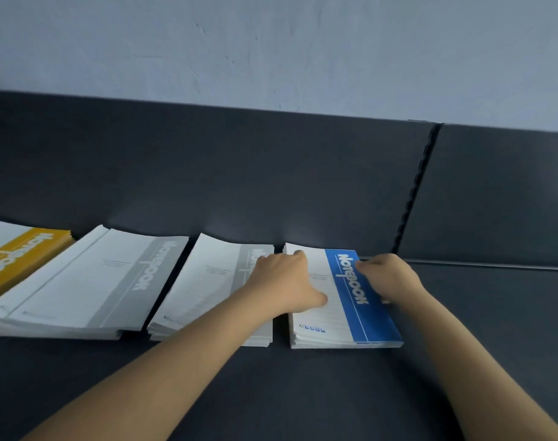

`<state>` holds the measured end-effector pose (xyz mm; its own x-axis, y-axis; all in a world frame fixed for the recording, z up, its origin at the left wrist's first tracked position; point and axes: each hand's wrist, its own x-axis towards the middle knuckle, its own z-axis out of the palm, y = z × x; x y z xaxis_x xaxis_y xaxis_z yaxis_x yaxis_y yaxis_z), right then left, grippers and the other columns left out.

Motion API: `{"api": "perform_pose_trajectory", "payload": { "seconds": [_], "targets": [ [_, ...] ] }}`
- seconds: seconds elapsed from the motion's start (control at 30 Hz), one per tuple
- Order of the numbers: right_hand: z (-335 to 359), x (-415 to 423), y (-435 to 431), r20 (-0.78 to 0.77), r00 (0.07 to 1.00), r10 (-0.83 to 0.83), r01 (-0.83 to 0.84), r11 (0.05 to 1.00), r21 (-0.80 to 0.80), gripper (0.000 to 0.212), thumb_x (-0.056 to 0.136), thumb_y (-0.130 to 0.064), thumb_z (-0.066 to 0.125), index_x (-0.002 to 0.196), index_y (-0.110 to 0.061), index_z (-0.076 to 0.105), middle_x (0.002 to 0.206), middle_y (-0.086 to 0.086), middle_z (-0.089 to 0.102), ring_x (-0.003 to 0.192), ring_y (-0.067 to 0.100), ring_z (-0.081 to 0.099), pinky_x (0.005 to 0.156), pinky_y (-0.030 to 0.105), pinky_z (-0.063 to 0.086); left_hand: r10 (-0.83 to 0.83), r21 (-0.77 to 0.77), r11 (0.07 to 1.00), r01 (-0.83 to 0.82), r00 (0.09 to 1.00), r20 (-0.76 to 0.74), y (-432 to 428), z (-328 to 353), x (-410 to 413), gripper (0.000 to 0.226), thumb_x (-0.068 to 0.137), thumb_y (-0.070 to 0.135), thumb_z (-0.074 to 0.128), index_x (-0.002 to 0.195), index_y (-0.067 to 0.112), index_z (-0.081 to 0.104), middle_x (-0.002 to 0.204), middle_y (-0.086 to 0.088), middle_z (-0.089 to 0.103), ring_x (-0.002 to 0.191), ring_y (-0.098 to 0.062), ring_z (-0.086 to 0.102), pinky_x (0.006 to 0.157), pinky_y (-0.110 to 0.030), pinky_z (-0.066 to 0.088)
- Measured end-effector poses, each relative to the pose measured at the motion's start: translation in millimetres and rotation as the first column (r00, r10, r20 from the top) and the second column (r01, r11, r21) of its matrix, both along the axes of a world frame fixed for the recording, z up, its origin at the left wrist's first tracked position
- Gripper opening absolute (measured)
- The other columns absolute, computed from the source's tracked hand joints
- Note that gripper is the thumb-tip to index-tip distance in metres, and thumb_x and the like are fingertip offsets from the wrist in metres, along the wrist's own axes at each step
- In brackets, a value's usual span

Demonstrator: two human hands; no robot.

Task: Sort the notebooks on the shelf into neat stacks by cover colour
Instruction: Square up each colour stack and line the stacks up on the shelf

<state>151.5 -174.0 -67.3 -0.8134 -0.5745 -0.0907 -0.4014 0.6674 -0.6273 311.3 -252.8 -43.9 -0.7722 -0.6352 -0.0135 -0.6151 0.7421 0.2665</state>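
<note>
A person's two hands hold the blue notebook stack (341, 316) lying flat on a dark shelf (303, 393). The left hand (284, 281) grips the stack's left edge, fingers curled down into the gap beside it and thumb flat on the white cover. The right hand (389, 278) clasps the right edge, fingertips bent onto the blue band. Just left of the blue stack lies a grey stack (207, 281), beyond that a second grey stack (80, 281), and farthest left a yellow stack (13, 259)
</note>
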Motion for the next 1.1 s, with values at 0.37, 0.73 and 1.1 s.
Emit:
{"api": "perform_pose_trajectory", "payload": {
  "seconds": [0.37,0.73,1.1],
  "targets": [
    [-8,-11,-4,-0.074,0.997,0.036,-0.032,0.998,0.055,0.043,0.094,-0.036,0.047,0.101,0.002,0.063,0.083,0.012,0.069,0.064,0.019,0.049,0.057,0.028,0.036,0.064,0.042,0.997,-0.059,0.989,-0.134,-3,-16,-8,0.062,0.081,0.047,0.068,0.126,0.014,0.043,0.112,-0.002,0.059,0.112,-0.024,0.049,0.075,-0.030,0.038],
    [-12,-1,-4,-0.186,0.979,0.082,-0.069,0.995,0.078,0.035,0.095,-0.034,0.043,0.068,-0.012,0.051,0.065,0.000,0.054,0.060,0.015,0.046,0.055,0.026,0.034,0.039,-0.125,0.991,-0.039,0.999,-0.009,-7,-20,-2,0.067,0.081,0.064,0.056,0.127,0.017,0.043,0.086,0.005,0.055,0.106,-0.021,0.047,0.108,-0.043,0.023],
    [-16,4,2,-0.439,0.891,0.115,-0.044,0.985,0.168,0.047,0.094,-0.049,0.044,0.115,-0.008,0.056,0.114,0.011,0.057,0.104,0.029,0.053,0.075,0.032,0.037,0.055,-0.393,0.918,-0.059,0.998,-0.021,-22,-22,9,0.067,0.084,0.075,0.041,0.112,0.017,0.055,0.118,0.000,0.060,0.117,-0.024,0.048,0.106,-0.043,0.023]
  ]
}}
